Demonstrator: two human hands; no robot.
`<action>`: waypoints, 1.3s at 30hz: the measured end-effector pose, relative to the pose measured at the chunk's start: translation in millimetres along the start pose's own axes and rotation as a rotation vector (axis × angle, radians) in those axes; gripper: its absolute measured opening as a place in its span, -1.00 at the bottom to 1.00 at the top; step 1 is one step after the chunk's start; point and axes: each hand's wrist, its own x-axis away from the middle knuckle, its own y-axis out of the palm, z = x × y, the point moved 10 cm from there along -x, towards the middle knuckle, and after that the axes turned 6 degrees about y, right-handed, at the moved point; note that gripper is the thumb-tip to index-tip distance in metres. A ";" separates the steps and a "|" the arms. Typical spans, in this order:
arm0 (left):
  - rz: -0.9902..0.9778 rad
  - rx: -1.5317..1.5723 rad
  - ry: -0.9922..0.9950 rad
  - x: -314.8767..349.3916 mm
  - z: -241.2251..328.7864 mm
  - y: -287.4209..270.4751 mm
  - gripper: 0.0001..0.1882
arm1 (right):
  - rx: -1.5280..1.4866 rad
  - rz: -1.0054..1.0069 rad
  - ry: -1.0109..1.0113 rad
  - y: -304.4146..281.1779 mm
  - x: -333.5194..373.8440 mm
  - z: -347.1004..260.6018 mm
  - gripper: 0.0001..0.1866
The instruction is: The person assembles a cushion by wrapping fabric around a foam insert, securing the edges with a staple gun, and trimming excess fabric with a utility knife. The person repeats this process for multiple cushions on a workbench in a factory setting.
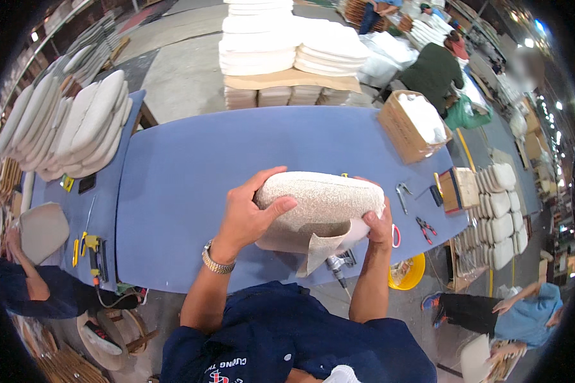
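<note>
A padded seat cushion [326, 198] covered in beige woven fabric is held tilted up above the blue-topped table [179, 210]. My left hand [255, 207] grips its left end, the thumb across the front and the fingers over the top edge. At the right end my right hand [378, 223] is closed on the cushion, thumb near the lower corner. A loose fabric flap [326, 249] hangs from the underside, with paler material showing beside it. Below, partly hidden by the cushion, a metal air tool [340, 262] with a hose lies at the table's near edge.
Scissors [397, 236], red-handled pliers [426, 230] and a metal hand tool [402, 196] lie right. Behind them stand a wooden box [459, 189] and a cardboard box [402, 137]. A yellow basket [418, 274] sits below the table. Co-workers [530, 313] are at both sides.
</note>
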 end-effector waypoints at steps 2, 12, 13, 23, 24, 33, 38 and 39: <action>0.013 -0.180 0.114 4.3 19.0 6.4 -0.44 | -0.026 0.021 -0.046 4.3 -6.3 -15.2 -0.10; 0.056 -0.493 0.254 33.6 111.5 -18.5 -0.52 | 0.196 0.088 -0.081 56.0 -20.5 -25.3 -0.31; 0.054 -0.558 0.236 37.2 92.3 -27.3 -0.51 | 0.312 0.096 -0.053 76.4 -27.5 -17.9 -0.37; -0.173 0.042 -0.043 27.0 8.0 -62.3 -0.42 | 0.994 0.215 -0.601 204.0 2.8 -83.2 -0.57; -0.160 0.055 0.011 24.4 8.7 -63.3 -0.44 | 1.004 0.192 -0.623 218.0 -0.5 -79.4 -0.61; -0.172 -0.067 0.276 14.2 39.5 -28.7 -0.50 | 1.001 0.343 -0.668 194.3 -8.9 -77.7 -0.75; -0.202 -0.130 0.384 25.6 57.3 -8.1 -0.50 | 0.973 0.395 -0.497 167.2 -4.2 -80.1 -0.61; -0.220 -0.130 0.370 26.0 54.9 -4.6 -0.50 | 0.975 0.402 -0.436 159.9 -4.4 -78.8 -0.58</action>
